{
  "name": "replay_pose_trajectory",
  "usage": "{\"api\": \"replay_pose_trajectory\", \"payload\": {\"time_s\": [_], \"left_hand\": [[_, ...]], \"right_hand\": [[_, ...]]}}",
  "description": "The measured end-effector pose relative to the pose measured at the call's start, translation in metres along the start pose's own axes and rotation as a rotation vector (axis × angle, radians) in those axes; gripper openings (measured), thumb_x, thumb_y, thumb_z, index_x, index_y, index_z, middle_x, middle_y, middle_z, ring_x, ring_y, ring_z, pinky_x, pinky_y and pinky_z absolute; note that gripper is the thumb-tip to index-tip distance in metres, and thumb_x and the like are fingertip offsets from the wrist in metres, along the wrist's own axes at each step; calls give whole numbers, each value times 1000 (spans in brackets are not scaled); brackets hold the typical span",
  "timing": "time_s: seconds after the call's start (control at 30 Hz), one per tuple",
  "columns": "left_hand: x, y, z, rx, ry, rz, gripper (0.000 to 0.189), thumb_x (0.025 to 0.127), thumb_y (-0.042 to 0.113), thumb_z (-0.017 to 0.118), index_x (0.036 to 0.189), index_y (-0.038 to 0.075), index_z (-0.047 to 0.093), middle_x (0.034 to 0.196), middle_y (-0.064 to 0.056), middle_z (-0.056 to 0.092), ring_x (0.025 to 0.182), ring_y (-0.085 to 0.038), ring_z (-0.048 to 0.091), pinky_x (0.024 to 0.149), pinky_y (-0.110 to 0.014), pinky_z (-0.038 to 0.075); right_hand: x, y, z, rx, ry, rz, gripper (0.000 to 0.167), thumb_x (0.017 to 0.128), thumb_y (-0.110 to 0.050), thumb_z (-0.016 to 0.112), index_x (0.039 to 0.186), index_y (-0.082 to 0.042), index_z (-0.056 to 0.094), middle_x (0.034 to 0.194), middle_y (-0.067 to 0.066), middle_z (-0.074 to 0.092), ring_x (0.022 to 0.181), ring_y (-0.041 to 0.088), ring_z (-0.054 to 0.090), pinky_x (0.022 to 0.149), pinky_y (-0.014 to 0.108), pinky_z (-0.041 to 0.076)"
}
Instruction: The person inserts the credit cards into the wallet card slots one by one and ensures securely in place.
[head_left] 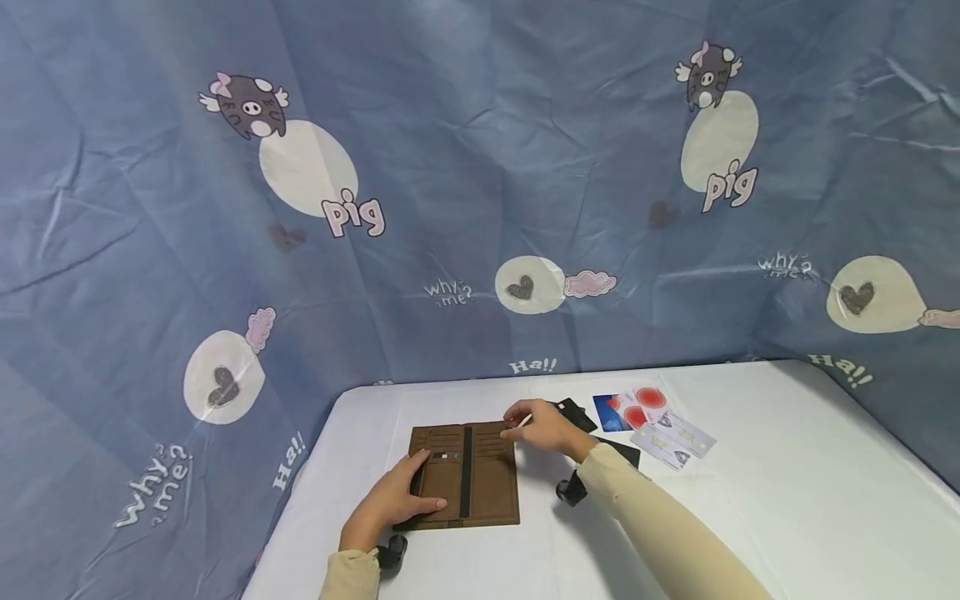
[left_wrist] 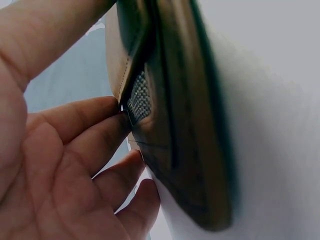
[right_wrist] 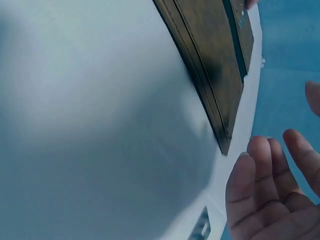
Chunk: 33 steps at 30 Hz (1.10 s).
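A brown long wallet (head_left: 491,496) lies opened flat on the white table, a dark band (head_left: 467,475) running down its middle. My left hand (head_left: 393,492) holds its left edge, thumb on the inner face. The left wrist view shows the fingertips of the left hand (left_wrist: 80,155) at the wallet's edge, beside a patch of woven texture (left_wrist: 141,97). A dark card with pale marks (head_left: 446,456) peeks from a left-side slot. Over the wallet's upper right corner hovers my right hand (head_left: 551,429). In the right wrist view the right hand (right_wrist: 270,195) has parted, loosely bent fingers holding nothing visible.
Right of the wallet lie black cards (head_left: 576,414), a larger black flat piece (head_left: 621,452) partly under the right forearm, a blue card (head_left: 607,412), cards with red circles (head_left: 651,398) and overlapping grey cards (head_left: 660,446). A blue printed curtain (head_left: 450,208) hangs behind the table.
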<state>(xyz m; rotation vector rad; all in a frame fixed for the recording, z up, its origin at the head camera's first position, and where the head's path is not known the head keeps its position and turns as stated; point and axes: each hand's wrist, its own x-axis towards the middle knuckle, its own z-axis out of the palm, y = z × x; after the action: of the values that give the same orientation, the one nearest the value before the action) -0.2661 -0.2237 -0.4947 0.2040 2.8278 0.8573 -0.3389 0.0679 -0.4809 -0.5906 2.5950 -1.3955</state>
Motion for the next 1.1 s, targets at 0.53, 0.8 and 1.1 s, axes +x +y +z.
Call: {"api": "replay_pose_trajectory", "payload": {"time_s": [0.53,0.8,1.1], "left_hand": [[1,2,-3,-1,-12,0,96,73,37,87,150,4,40,152,-31,36,139,-52,35,108,-65,35],[1,1,-5,18,-11,8,96,74,38,86,150,4,39,152,-30,37,139,-51,37,108,-64,36],[2,0,-3,22,-14,17,96,75,38,86,150,3,39,152,-31,36,140,-51,34,109,-65,35]], "right_hand": [[-24,23,-56,71,47,64,42,84,-12,76,116,11,61,82,5,64,69,10,54,57,24,47],[-40,37,-83,-4,80,90,41,81,-14,76,113,9,64,83,5,64,73,11,55,64,23,47],[-62,58,-105,13,129,134,41,83,-12,76,114,12,63,89,7,64,80,14,56,65,21,47]]}}
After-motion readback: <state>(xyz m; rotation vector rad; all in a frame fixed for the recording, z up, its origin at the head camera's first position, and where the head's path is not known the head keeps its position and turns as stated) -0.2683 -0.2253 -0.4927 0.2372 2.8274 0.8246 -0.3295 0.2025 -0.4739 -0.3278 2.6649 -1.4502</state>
